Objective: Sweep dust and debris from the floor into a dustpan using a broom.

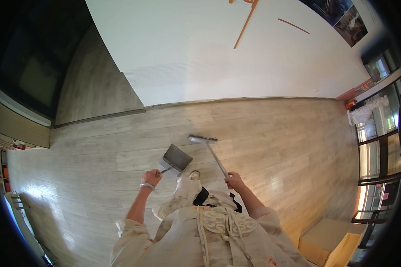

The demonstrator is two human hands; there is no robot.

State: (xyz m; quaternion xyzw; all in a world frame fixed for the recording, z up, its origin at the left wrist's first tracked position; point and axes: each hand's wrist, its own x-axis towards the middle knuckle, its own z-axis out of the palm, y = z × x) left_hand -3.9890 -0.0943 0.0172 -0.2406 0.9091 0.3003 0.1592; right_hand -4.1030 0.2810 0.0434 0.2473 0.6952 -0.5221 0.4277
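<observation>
My left hand [151,178] is closed around the handle of a grey dustpan [177,158], whose pan lies over the wood-look floor ahead of my feet. My right hand [234,181] grips the pale handle of a broom [202,139]. The broom's head, slightly blurred, is beyond the dustpan and to its right, apart from it. One shoe [194,175] shows just below the pan, between my hands. The lower ends of both handles are in view.
A white wall [254,76] rises ahead, with a dark doorway at the left. A cardboard box [327,235] stands at the lower right. At the right, a red fire extinguisher [350,104] is by the wall's corner, near glazed doors. A wooden cabinet [23,128] is at the left.
</observation>
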